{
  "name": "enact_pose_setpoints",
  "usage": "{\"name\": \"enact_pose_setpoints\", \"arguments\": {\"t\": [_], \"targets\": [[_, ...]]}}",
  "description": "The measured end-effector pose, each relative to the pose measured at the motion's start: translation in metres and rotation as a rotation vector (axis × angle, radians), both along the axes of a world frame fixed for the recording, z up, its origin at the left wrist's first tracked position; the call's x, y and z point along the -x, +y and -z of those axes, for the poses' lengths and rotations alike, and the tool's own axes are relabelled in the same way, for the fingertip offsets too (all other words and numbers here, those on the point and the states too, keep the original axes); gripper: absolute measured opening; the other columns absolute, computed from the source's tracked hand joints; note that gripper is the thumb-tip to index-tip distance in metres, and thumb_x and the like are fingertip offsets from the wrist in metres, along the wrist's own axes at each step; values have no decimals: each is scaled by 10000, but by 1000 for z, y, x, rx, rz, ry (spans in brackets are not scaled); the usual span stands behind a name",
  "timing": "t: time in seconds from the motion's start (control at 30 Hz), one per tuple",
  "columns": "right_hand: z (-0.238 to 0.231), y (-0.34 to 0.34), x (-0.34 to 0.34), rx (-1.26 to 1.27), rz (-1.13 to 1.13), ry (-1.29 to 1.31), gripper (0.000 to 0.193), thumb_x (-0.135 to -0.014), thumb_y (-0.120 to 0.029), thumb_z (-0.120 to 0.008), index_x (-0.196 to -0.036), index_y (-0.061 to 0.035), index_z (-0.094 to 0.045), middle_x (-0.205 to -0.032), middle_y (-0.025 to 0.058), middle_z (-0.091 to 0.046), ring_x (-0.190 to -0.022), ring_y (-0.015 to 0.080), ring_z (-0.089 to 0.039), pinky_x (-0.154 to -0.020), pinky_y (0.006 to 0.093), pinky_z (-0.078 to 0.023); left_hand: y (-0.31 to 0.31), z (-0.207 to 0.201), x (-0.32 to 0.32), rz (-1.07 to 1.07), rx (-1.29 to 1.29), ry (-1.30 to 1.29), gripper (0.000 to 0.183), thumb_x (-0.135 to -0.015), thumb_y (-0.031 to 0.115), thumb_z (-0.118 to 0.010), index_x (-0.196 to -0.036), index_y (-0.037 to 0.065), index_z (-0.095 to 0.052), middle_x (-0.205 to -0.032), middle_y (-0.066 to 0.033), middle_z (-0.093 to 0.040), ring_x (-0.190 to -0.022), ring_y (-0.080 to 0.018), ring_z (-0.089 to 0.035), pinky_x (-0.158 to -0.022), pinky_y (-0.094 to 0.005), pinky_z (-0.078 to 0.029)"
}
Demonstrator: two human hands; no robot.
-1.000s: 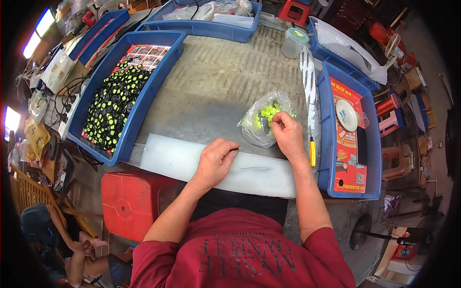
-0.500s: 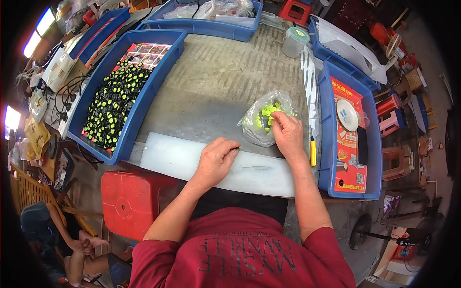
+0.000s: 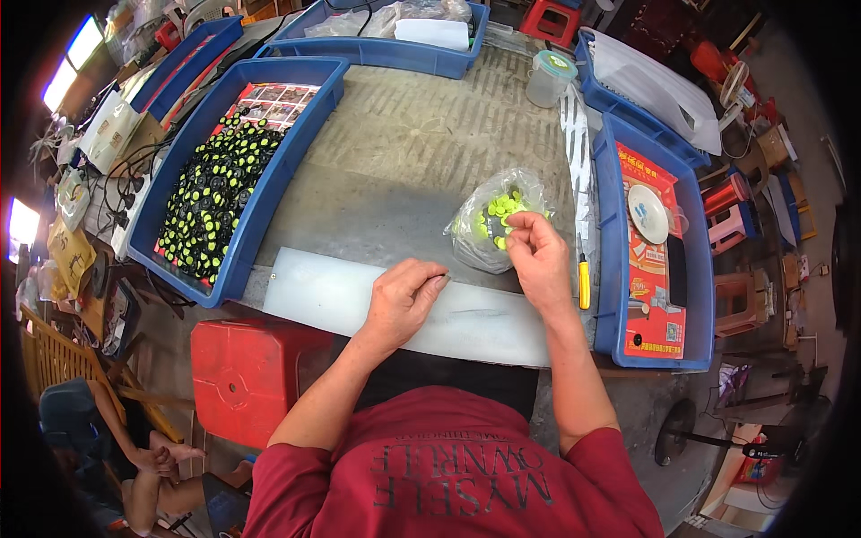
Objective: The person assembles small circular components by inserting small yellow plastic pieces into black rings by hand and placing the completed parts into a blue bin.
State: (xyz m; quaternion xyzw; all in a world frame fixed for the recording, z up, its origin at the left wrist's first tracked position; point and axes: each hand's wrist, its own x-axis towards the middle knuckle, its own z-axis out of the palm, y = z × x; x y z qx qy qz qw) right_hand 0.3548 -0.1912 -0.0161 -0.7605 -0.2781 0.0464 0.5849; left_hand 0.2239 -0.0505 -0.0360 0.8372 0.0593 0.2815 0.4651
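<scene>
My left hand (image 3: 405, 300) is closed in a pinch above the white board (image 3: 309, 280) at the table's near edge. A small black piece sits between its thumb and fingertips, mostly hidden now. To the right, my right hand (image 3: 541, 269) is pinched at the near right side of a clear plastic bag (image 3: 480, 254). Loose yellow-green discs (image 3: 508, 203) lie inside the open bag. Whether those fingertips hold a disc is too small to make out.
At the left, a blue tray (image 3: 309, 134) holds many black pieces with yellow-green centres (image 3: 215, 193). Another blue tray (image 3: 608, 269) at the right contains a white dish (image 3: 647, 213). A yellow-handled tool (image 3: 584, 282) lies beside it. Beyond stands a lidded clear tub (image 3: 547, 85).
My right hand has drawn slightly back toward me at the bag, its fingertips pinched. My left fingers have shifted a little, and the black piece shows less.
</scene>
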Motion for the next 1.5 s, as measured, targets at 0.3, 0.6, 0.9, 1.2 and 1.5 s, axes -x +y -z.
{"name": "enact_pose_setpoints", "arguments": {"t": [0.3,0.6,0.9,1.2,1.5], "targets": [[-5,-1,45,-71,-192,402,211,-754,-1,-502,-963,2,-476,-678,-8,-528,-585,25,-444,-515,171,-357,-13,-7,-4,42,-203,-229,196,-628,-16,-636,-812,29,-586,-676,-71,-560,-564,-197,-517,-508,-285,-411],[-10,-5,55,-146,-238,648,215,-753,9,-474,-967,5,-467,-714,17,-533,-637,44,-470,-564,183,-374,-18,-2,4,91,-347,-274,194,-611,-31,-623,-786,33,-572,-664,-71,-544,-569,-211,-517,-514,-297,-412],[2,-12,64,-249,-335,625,110,-829,-83,-514,-893,6,-502,-729,-1,-519,-672,42,-470,-593,183,-386,-27,6,13,127,395,-6,68,-759,7,-584,-821,-4,-559,-728,-31,-559,-656,-89,-517,-590,-206,-417],[9,-11,66,-159,-282,442,80,-837,-84,-503,-828,-5,-501,-698,-21,-481,-640,30,-426,-567,174,-362,-33,-7,15,178,916,98,135,-789,17,-555,-918,-22,-550,-791,-22,-556,-683,-71,-519,-606,-196,-426],[7,-14,71,-173,-232,490,88,-845,-90,-484,-835,-3,-493,-695,-18,-476,-636,33,-419,-563,174,-357,-30,-6,18,155,922,192,290,-796,7,-534,-1083,-29,-506,-839,-33,-536,-709,-89,-539,-617,-197,-441]]}}
